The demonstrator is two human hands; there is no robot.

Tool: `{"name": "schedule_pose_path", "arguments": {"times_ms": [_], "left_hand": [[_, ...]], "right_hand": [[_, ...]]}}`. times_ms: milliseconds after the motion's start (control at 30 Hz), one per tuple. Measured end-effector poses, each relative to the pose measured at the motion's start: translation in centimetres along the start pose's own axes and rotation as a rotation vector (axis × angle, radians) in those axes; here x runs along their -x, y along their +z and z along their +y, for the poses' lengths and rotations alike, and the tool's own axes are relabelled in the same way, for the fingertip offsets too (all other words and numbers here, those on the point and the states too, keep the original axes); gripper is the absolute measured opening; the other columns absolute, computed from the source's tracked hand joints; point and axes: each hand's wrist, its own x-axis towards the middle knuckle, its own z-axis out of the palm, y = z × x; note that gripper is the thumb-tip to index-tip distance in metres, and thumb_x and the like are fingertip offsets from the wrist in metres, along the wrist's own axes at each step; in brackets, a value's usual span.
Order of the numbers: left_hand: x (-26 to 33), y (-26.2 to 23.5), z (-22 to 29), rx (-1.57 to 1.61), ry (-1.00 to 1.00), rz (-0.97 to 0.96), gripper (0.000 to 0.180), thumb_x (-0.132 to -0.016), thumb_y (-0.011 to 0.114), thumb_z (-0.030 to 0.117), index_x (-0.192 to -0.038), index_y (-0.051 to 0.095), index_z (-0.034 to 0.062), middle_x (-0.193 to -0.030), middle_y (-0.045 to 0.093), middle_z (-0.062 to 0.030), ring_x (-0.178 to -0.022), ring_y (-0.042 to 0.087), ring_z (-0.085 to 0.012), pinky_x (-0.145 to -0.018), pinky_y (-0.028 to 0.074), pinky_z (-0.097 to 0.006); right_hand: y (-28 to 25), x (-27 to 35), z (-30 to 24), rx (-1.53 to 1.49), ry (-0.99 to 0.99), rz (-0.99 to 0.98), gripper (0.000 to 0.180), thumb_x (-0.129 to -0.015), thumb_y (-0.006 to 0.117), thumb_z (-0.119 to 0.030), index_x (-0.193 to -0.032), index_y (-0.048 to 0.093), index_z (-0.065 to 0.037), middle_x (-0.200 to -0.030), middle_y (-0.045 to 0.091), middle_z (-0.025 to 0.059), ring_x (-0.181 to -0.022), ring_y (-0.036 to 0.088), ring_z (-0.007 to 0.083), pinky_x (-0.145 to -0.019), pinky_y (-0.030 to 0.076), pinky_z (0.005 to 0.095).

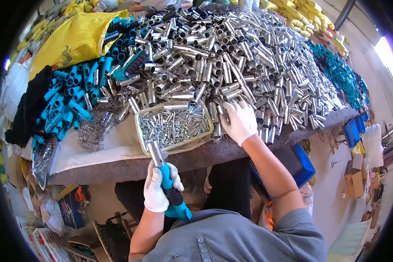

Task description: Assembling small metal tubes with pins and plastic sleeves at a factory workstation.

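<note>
My left hand (156, 188), in a white glove, is closed round a teal and black plastic handle (174, 197). A shiny metal tube (154, 151) sticks out of the handle's upper end, in front of the parts tray. My right hand (240, 122), also gloved in white, rests at the near edge of a big heap of metal tubes (266, 56). Its thumb and fingers curl about a short metal tube (221, 114), partly covered by the hand. A cream tray (140, 139) of small metal pins and cylinders stands between my hands; one tube lies across its far rim.
Teal handle pieces (65, 109) pile up at the left beside a yellow sack (74, 39) and black cloth (28, 109). Wire springs (96, 131) lie left of the tray. Teal parts (340, 74) form a heap at the far right. Another person's gloved hands (161, 8) show across the table.
</note>
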Motion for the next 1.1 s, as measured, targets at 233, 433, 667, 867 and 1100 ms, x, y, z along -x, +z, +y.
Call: {"name": "schedule_pose_path", "arguments": {"times_ms": [233, 433, 667, 867, 1100], "left_hand": [[0.2, 0.2, -1.7, -0.04, -0.073, -0.043, 0.059, -0.092, 0.051, 0.043, -0.134, 0.034, 0.0044, -0.085, 0.052, -0.0105, -0.065, 0.055, -0.018, -0.059, 0.05, -0.032], [0.7, 1.1, -2.8, -0.085, -0.11, -0.102, 0.061, -0.092, 0.051, 0.043, -0.133, 0.033, 0.0021, -0.085, 0.052, -0.0098, -0.067, 0.054, -0.0162, -0.06, 0.048, -0.029], [1.2, 0.3, -3.0, -0.207, -0.137, -0.205, 0.064, -0.089, 0.054, 0.048, -0.127, 0.039, -0.0009, -0.083, 0.053, -0.0072, -0.066, 0.052, -0.0125, -0.062, 0.045, -0.025], [0.8, -1.3, -1.3, -0.546, -0.117, -0.26, 0.065, -0.087, 0.054, 0.052, -0.126, 0.044, 0.0, -0.083, 0.054, -0.0028, -0.066, 0.05, -0.0084, -0.062, 0.043, -0.023], [0.2, -1.5, 0.2, -0.607, -0.178, -0.34, 0.064, -0.089, 0.055, 0.048, -0.13, 0.043, 0.0008, -0.082, 0.054, -0.0019, -0.064, 0.05, -0.0081, -0.061, 0.044, -0.024]], "right_hand": [[0.4, 1.1, 0.8, -0.145, -0.042, 0.071, 0.014, -0.076, 0.063, -0.009, -0.09, 0.063, -0.01, -0.083, 0.059, 0.0072, -0.083, 0.056, 0.0282, -0.073, 0.045, 0.0395], [1.4, -1.1, 0.7, 0.156, -0.015, -0.079, 0.011, -0.077, 0.053, -0.014, -0.083, 0.063, -0.012, -0.087, 0.057, 0.0068, -0.09, 0.056, 0.0254, -0.074, 0.045, 0.0386], [-0.1, -1.2, 1.5, 0.102, 0.045, 0.012, 0.018, -0.083, 0.053, -0.013, -0.1, 0.059, -0.009, -0.091, 0.056, 0.008, -0.086, 0.058, 0.0269, -0.074, 0.049, 0.0375], [-9.4, -1.7, -3.2, -0.993, 0.196, -0.416, 0.017, -0.085, 0.057, -0.004, -0.102, 0.059, -0.005, -0.09, 0.061, 0.0113, -0.075, 0.062, 0.0242, -0.068, 0.049, 0.0321], [-10.2, -1.5, -4.7, -0.824, -0.461, -0.413, 0.02, -0.078, 0.064, -0.003, -0.098, 0.062, -0.004, -0.096, 0.064, 0.0121, -0.086, 0.063, 0.0299, -0.073, 0.051, 0.0363]]}}
